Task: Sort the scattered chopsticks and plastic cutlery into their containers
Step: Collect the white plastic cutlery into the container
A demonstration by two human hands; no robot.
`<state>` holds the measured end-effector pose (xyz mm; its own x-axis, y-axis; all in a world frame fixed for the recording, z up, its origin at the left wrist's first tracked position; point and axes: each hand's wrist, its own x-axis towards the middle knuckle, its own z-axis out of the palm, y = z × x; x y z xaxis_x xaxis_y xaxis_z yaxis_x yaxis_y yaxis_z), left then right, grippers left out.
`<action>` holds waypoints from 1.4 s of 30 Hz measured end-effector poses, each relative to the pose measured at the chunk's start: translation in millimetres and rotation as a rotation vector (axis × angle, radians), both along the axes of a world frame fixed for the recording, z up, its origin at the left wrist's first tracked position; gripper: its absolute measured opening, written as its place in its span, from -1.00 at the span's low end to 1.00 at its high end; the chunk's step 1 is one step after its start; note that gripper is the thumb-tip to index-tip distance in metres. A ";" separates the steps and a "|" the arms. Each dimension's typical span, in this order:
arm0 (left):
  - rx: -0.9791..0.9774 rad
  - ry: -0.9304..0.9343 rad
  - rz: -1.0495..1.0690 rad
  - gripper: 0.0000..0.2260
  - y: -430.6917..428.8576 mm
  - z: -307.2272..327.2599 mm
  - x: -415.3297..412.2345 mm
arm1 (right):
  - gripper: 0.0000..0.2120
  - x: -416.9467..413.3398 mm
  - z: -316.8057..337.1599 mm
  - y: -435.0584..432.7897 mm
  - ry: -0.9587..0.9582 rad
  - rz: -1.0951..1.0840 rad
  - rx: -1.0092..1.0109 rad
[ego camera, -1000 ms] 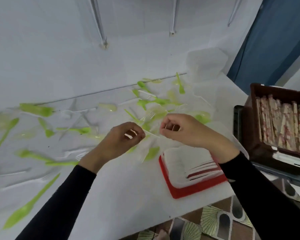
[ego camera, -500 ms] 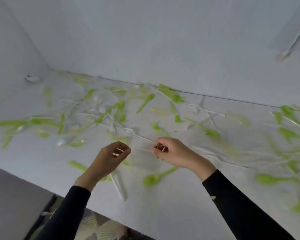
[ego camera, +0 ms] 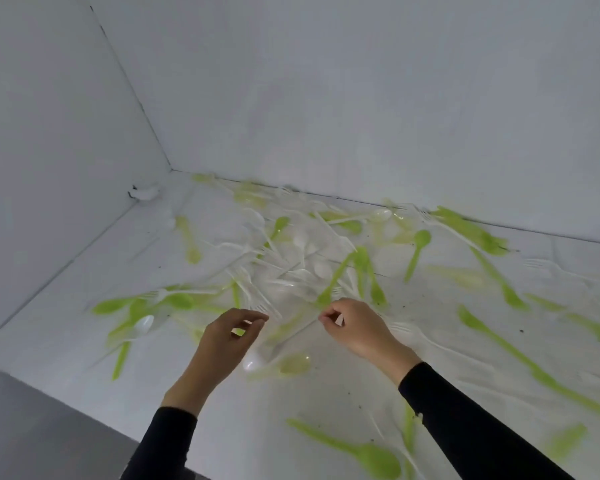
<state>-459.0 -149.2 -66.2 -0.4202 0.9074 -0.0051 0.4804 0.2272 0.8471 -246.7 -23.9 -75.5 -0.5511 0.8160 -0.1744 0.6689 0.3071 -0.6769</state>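
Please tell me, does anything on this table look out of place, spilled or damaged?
Yes. Green and white plastic cutlery lies strewn in all directions across the white table, piled thickest near the middle, with no container in view. Dark specks dot its surface, and the wall corner at the left looks chipped.

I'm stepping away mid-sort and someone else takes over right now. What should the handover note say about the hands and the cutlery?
Left hand: fingers curled over the pile, grip unclear.
Right hand: pinches a small pale piece, kind unclear.
Green spoons and white cutlery lie scattered over the white table.
No container or chopsticks in view.
Done: cannot tell.
Left: all the cutlery seen here.
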 end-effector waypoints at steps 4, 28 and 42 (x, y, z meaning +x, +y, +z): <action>0.008 -0.011 -0.049 -0.87 17.2 -8.1 -16.9 | -0.79 -27.8 -5.2 29.1 -0.052 -0.101 0.171; -0.229 0.217 -0.193 -0.54 253.3 -35.1 -23.2 | -0.62 -52.5 -5.6 120.6 -0.268 0.002 -0.116; 0.167 -0.290 0.326 -0.83 276.6 -3.1 -85.3 | -0.59 -65.2 -3.1 125.2 -0.300 0.084 -0.120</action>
<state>-544.3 127.4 -69.4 -0.6862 0.7268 -0.0300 0.1442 0.1762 0.9737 -312.0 101.3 -78.6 -0.5253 0.7334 -0.4315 0.8196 0.2997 -0.4883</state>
